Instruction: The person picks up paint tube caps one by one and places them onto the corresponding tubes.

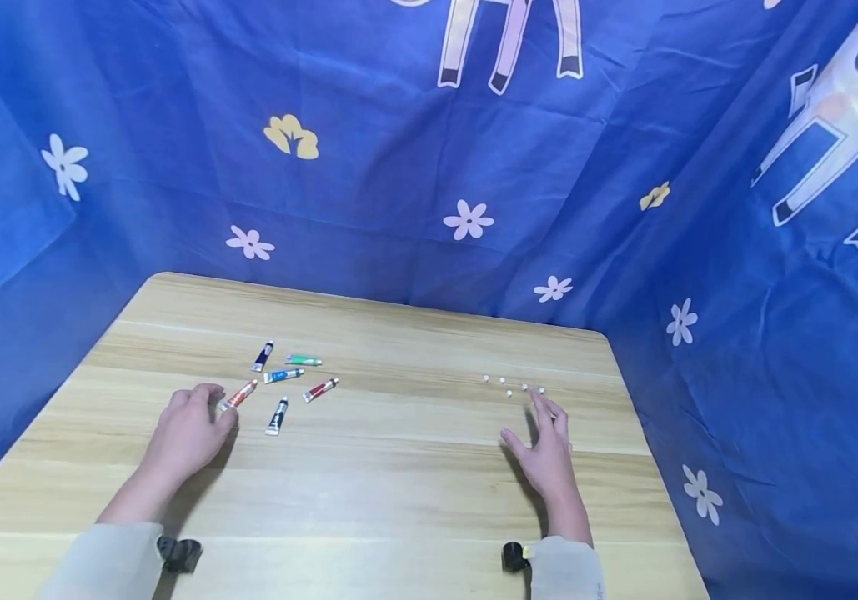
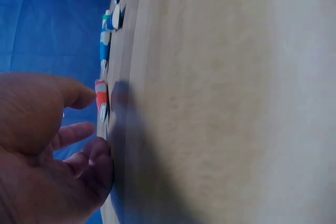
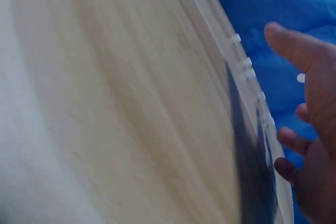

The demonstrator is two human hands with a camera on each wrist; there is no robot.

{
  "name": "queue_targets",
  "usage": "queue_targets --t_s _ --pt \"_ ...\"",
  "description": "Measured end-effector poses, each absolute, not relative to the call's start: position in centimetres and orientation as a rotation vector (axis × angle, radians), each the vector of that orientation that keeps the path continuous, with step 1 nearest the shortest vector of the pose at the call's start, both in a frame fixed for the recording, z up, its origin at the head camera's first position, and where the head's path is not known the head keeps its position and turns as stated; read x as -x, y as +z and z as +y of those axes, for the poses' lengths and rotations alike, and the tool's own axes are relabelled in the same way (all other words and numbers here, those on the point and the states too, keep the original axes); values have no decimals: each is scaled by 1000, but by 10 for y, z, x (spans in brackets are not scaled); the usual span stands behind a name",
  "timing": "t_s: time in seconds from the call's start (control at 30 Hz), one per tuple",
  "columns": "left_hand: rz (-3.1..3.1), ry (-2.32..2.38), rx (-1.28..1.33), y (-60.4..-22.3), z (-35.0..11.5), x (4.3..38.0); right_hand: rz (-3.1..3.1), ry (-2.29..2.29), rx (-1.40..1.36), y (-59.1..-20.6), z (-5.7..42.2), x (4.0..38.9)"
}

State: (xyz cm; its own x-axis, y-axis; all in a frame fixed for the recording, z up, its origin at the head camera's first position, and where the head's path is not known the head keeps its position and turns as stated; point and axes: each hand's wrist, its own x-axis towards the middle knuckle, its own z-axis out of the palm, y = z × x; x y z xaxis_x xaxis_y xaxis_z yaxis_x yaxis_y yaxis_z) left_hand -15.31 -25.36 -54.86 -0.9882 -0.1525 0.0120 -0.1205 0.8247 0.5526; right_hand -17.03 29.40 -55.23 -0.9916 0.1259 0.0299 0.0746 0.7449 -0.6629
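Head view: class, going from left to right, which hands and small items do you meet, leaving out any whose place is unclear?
Left hand → orange tube → black tube → red tube → leftmost white piece → right hand.

Blue fabric (image 1: 368,175) printed with white flowers (image 1: 469,219), yellow bushes (image 1: 292,136) and dark-hoofed cartoon animals (image 1: 852,100) hangs behind and along both sides of a pale wood-grain tabletop (image 1: 398,500) with rounded far corners
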Motion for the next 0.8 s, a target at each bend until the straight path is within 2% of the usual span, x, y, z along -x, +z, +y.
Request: queue_targets --t_s 0.53,0.8 --pt "-3092 -822 -126 -541 -274 176 -2722 1121 446 -562 310 201" --pt "-3078 -786 -11 -539 -274 177 -2692 1136 462 -565 314 217"
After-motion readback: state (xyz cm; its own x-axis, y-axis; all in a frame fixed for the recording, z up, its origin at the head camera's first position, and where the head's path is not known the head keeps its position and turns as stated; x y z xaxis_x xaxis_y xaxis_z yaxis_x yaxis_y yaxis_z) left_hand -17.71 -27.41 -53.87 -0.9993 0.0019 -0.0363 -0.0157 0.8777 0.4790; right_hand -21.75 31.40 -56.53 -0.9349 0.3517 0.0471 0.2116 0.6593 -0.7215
